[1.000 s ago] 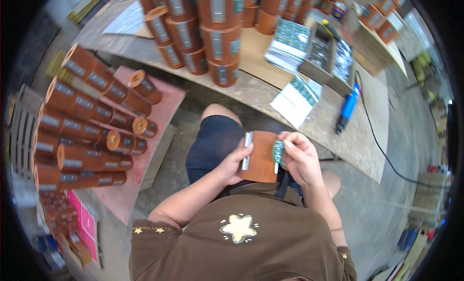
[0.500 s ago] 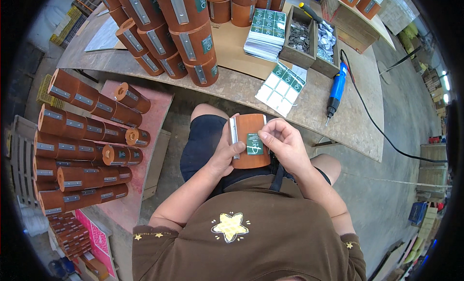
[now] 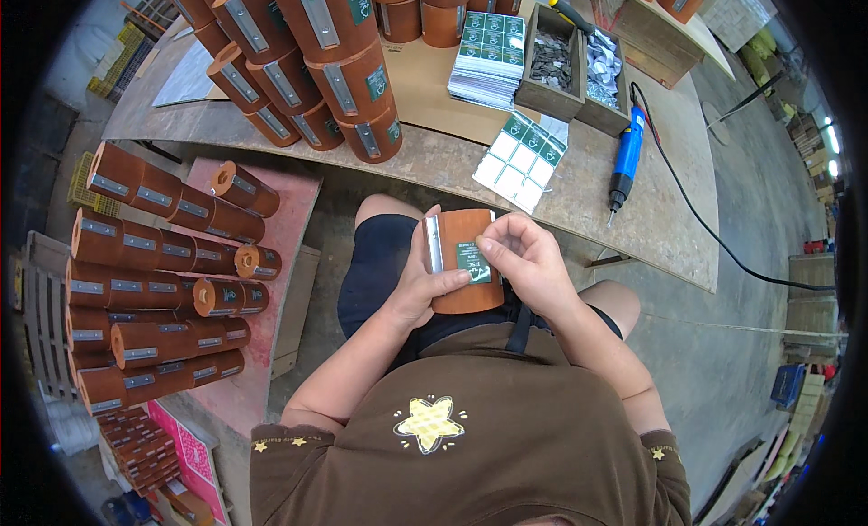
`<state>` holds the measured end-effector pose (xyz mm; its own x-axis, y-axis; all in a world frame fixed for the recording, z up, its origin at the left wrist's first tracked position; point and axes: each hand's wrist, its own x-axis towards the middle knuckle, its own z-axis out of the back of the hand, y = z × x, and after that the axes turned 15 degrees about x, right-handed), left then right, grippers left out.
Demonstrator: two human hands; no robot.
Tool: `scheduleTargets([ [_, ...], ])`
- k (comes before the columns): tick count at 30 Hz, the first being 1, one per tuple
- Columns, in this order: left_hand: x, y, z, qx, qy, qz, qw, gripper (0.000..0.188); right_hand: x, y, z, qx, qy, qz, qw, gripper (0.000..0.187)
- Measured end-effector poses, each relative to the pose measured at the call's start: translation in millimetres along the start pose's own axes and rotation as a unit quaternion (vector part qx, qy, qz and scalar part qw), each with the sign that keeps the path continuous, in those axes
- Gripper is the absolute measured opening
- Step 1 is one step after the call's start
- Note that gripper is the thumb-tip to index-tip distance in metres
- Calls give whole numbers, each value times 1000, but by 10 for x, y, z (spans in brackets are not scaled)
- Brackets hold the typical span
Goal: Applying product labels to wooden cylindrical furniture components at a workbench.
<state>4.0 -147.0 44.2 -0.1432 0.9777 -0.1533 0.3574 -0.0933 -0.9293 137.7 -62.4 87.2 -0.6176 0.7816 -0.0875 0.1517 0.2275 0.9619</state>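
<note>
A seated worker in a brown shirt (image 3: 506, 408) with a yellow star on its front holds an orange-brown cylinder (image 3: 467, 223) above the lap, near the middle of the view. The left hand (image 3: 418, 288), at the cylinder's 8 o'clock, is clamped around it: the thumb lies across the front, its tip at the lower left edge of a green label (image 3: 473, 267), while the other fingers go behind and are mostly hidden. A silver metal strip (image 3: 433, 244) runs along the 9 o'clock side. At 3 o'clock, the right hand (image 3: 532, 262) has thumb and forefinger drawn close together at the label's upper right corner, the remaining fingers curled in; whether they pinch the corner or press on it cannot be told.

On the worktable (image 3: 434, 157), a partly used label sheet (image 3: 519, 167) lies at 1 o'clock from the held piece, with a stack of label sheets (image 3: 486, 74) farther off at 12 and a wooden box (image 3: 592, 117) of metal parts beyond at 1. A blue power screwdriver (image 3: 627, 160) rests at 2. Similar stacked cylinders (image 3: 339, 88) stand at 11, and more cylinders (image 3: 158, 282) lie in rows on a reddish board (image 3: 226, 395) at 9.
</note>
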Motion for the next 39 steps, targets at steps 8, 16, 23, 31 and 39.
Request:
scheduleTargets([
  [8, -50, -12, -11, 21, -13, 1, 1000, 94, -53, 40, -82, -160, 13, 86, 983, 22],
  [16, -85, -20, -64, -39, -40, 26, 998, 75, 20, -140, 60, -168, 25, 53, 984, 70],
  [23, -109, -93, 42, -65, -80, 46, 994, 63, -65, -170, -37, -99, 154, -11, 983, 99],
  [31, -229, -100, 312, 25, -51, -33, 998, 74, -52, -237, -95, 24, 157, -31, 987, 75],
  [39, -300, 6, 291, 7, -45, -80, 996, 113, 219, -337, -270, -51, 92, 2, 994, 37],
])
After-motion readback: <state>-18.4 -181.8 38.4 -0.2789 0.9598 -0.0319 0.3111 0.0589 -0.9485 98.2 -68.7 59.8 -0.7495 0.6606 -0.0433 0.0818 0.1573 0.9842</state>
